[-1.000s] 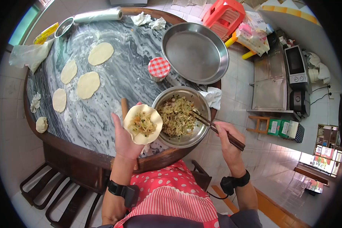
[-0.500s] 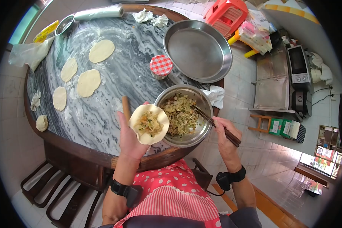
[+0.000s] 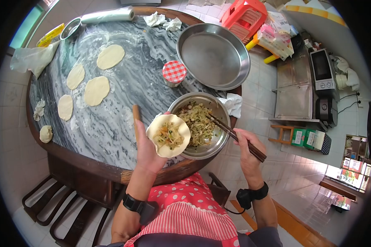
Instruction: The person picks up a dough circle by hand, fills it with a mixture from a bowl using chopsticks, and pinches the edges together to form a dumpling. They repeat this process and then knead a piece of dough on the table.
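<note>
My left hand [image 3: 149, 154] is cupped under a round dough wrapper [image 3: 184, 127], which carries a mound of shredded vegetable filling [image 3: 169, 136]. The wrapper's edge overlaps the left rim of a steel mixing bowl [image 3: 224, 142]. More shredded filling [image 3: 198, 123] lies in that bowl. My right hand [image 3: 250, 150] grips a pair of dark chopsticks [image 3: 231, 131], whose tips reach over the filling in the bowl. Just behind my left hand, a wooden rolling pin [image 3: 136, 117] lies on the marble table, partly hidden by the hand.
Several flat dough rounds [image 3: 97, 91] and a dough ball [image 3: 46, 133] lie on the floured marble table [image 3: 111, 136]. A wide steel pan [image 3: 212, 55], a jar with a checkered lid [image 3: 174, 72] and crumpled tissue [image 3: 231, 105] stand around the bowl. Wooden chairs [image 3: 76, 222] are at lower left.
My left hand with the filled wrapper has moved slightly right and closer to the bowl. My right hand has shifted a little right and down, still holding the chopsticks.
</note>
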The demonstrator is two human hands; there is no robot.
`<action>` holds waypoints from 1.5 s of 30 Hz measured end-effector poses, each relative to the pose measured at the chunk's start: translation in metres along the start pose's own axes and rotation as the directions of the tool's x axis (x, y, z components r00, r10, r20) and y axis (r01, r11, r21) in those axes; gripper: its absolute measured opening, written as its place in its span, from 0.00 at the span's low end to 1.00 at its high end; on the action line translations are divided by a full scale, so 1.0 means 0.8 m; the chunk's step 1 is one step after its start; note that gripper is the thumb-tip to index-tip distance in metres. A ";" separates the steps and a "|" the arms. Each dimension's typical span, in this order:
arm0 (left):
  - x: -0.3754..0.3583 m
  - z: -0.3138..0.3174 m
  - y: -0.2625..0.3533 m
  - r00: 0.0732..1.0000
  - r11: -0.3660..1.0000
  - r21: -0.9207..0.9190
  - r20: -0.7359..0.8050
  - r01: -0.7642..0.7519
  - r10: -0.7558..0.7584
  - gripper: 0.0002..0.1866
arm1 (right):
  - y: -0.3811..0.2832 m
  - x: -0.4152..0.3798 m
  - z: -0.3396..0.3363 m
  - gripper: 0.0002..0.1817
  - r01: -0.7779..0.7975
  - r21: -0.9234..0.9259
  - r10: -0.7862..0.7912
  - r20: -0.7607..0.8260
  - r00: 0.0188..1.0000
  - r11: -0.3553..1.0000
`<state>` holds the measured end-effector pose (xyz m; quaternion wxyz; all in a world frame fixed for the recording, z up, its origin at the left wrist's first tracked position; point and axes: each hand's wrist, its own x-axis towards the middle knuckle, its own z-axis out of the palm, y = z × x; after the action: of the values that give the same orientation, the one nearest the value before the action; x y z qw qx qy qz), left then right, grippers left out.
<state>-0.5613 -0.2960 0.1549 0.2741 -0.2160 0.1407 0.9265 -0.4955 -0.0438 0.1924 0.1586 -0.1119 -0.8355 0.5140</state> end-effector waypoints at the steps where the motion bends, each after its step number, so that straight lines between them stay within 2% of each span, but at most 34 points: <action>1: -0.001 -0.001 0.000 1.000 1.000 0.001 -0.001 -0.002 0.002 0.45 | 0.003 0.001 0.004 0.05 0.000 0.002 0.000 0.002 1.000 1.000; 7: -0.010 0.006 0.005 0.999 0.999 0.009 -0.027 -0.045 0.046 0.45 | 0.013 0.009 0.019 0.05 -0.006 -0.034 0.006 -0.007 1.000 0.999; 10: -0.010 -0.004 0.007 0.999 0.999 -0.010 0.014 -0.039 0.039 0.45 | 0.013 0.010 0.019 0.06 -0.004 -0.098 0.005 0.013 1.000 0.995; 13: -0.010 -0.003 0.007 0.999 0.999 -0.014 0.010 -0.047 0.047 0.46 | 0.013 0.011 0.019 0.07 -0.010 -0.075 0.010 -0.001 1.000 0.997; 15: -0.010 -0.002 0.008 0.999 0.998 -0.050 -0.006 -0.041 0.041 0.46 | 0.005 0.012 0.017 0.07 -0.067 -0.025 0.066 -0.049 0.997 0.997; 22: -0.013 -0.004 0.015 0.998 0.998 -0.010 -0.036 -0.055 0.055 0.46 | -0.022 0.026 0.032 0.08 -0.010 0.018 0.010 0.013 1.000 1.000; 25: -0.014 -0.010 0.021 0.998 0.995 -0.075 -0.010 -0.059 0.059 0.45 | -0.019 0.026 0.033 0.07 0.009 0.051 -0.011 0.039 0.999 0.999; 31: -0.015 -0.009 0.028 0.997 0.994 -0.078 -0.013 -0.076 0.075 0.45 | -0.029 0.016 -0.011 0.05 0.044 -0.126 -0.035 0.065 0.997 0.991; 33: -0.013 -0.008 0.027 0.997 0.995 -0.076 -0.024 -0.071 0.069 0.45 | -0.032 0.010 -0.022 0.04 0.071 -0.207 -0.042 0.138 0.990 0.976; 37: -0.010 -0.005 0.025 0.999 0.997 -0.054 -0.020 -0.051 0.050 0.45 | -0.031 -0.003 -0.026 0.05 0.097 -0.221 -0.060 0.167 0.984 0.971; 39: -0.009 -0.005 0.023 0.999 0.998 -0.055 -0.012 -0.041 0.040 0.45 | -0.031 -0.007 -0.023 0.04 0.000 -0.177 0.035 0.194 0.980 0.984; 45: -0.010 -0.003 0.020 0.999 0.999 -0.043 -0.001 -0.033 0.033 0.44 | -0.027 -0.014 -0.013 0.04 0.023 -0.163 0.010 0.199 0.980 0.986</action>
<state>-0.5637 -0.3131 0.1590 0.2542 -0.2194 0.1241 0.9337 -0.4818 -0.0489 0.2140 0.0659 -0.0698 -0.8871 0.4514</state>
